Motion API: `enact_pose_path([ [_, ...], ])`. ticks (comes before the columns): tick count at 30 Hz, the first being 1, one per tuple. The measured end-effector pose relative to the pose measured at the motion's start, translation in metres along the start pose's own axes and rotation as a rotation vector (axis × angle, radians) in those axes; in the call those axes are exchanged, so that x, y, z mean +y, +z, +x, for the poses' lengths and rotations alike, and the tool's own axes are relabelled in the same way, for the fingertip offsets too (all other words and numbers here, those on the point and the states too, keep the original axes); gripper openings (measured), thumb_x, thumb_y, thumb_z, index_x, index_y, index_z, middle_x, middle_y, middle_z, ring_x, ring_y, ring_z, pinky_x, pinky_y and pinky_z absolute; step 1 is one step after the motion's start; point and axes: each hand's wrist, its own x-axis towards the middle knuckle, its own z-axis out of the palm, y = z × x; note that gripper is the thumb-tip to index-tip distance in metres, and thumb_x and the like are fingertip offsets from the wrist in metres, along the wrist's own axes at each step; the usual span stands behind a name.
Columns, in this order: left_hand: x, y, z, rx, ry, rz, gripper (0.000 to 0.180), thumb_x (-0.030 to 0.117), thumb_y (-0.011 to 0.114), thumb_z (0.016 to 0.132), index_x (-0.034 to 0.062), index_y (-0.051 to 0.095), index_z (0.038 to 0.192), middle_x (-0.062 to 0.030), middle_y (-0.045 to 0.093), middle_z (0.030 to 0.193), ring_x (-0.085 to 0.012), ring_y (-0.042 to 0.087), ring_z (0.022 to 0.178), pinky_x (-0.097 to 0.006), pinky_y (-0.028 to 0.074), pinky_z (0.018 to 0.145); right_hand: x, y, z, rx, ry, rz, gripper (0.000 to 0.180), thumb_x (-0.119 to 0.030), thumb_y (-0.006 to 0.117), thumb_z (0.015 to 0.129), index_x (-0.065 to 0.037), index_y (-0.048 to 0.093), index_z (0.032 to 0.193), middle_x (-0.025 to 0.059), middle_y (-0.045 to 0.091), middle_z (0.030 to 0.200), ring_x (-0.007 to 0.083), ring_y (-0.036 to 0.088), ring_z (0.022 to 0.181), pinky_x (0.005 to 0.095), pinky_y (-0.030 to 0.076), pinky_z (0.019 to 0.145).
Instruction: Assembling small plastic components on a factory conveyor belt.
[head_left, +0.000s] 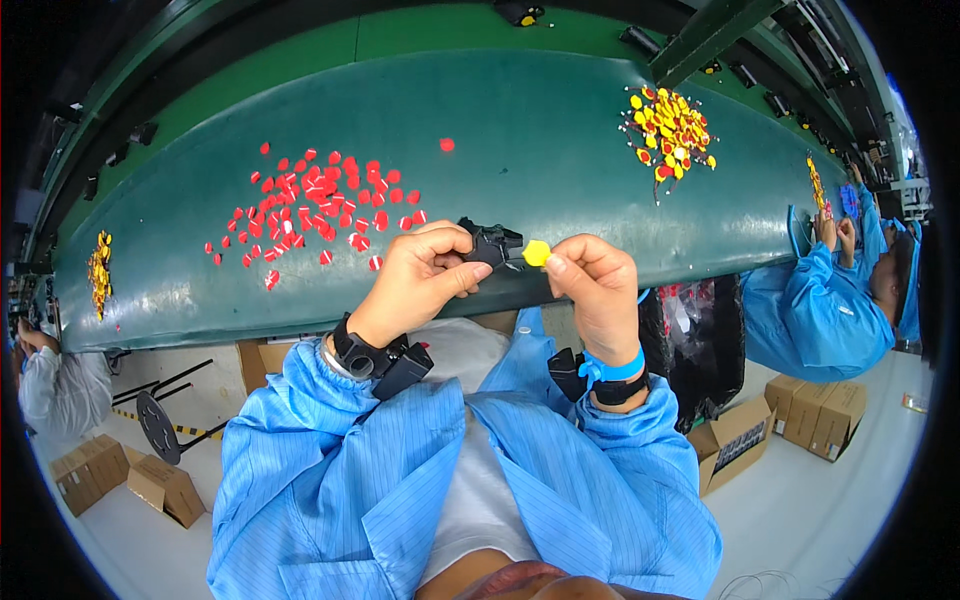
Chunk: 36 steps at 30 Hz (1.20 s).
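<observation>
your left hand (pixel 420 275) is clamped on a black part (pixel 492 245), held up over the near edge of the counter (pixel 540 140) where you see it square on. your right hand (pixel 597 285) pinches a yellow piece (pixel 537 253) against the part's end. red pieces (pixel 320 205) lie within left reach; the yellow pile (pixel 672 130) sits to the far right.
</observation>
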Motion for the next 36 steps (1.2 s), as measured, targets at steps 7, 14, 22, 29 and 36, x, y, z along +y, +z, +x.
enact_pose_path([
  [7, -0.007, 0.007, -0.004, 0.009, -0.041, -0.184, 0.008, -0.005, 0.064, 0.080, -0.0063, 0.057, 0.083, -0.0024, 0.051, 0.087, -0.0102, 0.062, 0.077, -0.021, 0.051, 0.067, 0.019, 0.011, -0.003, -0.030, 0.083, -0.129, 0.006, -0.004, 0.063, 0.086, 0.000, 0.063, 0.082, -0.0037, 0.058, 0.071, 0.0002, 0.046, 0.063, 0.0165, 0.033, 0.053],
  [14, -0.011, 0.005, -0.007, -0.010, 0.004, -0.176, 0.011, -0.006, 0.065, 0.079, -0.0057, 0.057, 0.086, -0.0021, 0.050, 0.089, -0.0074, 0.059, 0.078, -0.020, 0.049, 0.067, 0.017, 0.017, -0.007, 0.009, 0.099, -0.115, 0.006, -0.003, 0.064, 0.084, 0.001, 0.062, 0.081, -0.0032, 0.059, 0.071, 0.0011, 0.047, 0.064, 0.0168, 0.035, 0.055],
  [22, -0.014, 0.002, -0.006, 0.003, 0.001, -0.131, 0.012, -0.006, 0.066, 0.079, -0.0047, 0.056, 0.084, -0.0006, 0.049, 0.087, -0.0040, 0.055, 0.072, -0.019, 0.045, 0.061, -0.006, 0.014, -0.020, -0.178, -0.118, 0.142, 0.005, 0.000, 0.065, 0.078, 0.002, 0.061, 0.077, 0.0041, 0.057, 0.072, 0.0071, 0.048, 0.063, 0.0219, 0.037, 0.058],
  [29, -0.014, 0.002, -0.007, -0.001, 0.050, -0.085, 0.013, -0.005, 0.067, 0.079, -0.0054, 0.057, 0.088, -0.0016, 0.050, 0.086, -0.0048, 0.054, 0.071, -0.019, 0.045, 0.060, 0.017, 0.026, -0.012, 0.058, 0.111, -0.169, 0.007, -0.004, 0.065, 0.084, 0.001, 0.063, 0.080, -0.0040, 0.057, 0.069, 0.0014, 0.046, 0.062, 0.0173, 0.035, 0.055],
  [36, -0.013, -0.004, -0.009, -0.045, 0.005, -0.051, 0.017, -0.009, 0.066, 0.077, -0.0049, 0.060, 0.092, -0.0036, 0.051, 0.095, -0.0075, 0.052, 0.082, -0.021, 0.047, 0.070, 0.026, 0.028, -0.010, 0.085, 0.125, -0.216, 0.009, -0.005, 0.066, 0.083, 0.002, 0.063, 0.080, -0.0048, 0.056, 0.065, 0.0006, 0.044, 0.059, 0.0170, 0.032, 0.050],
])
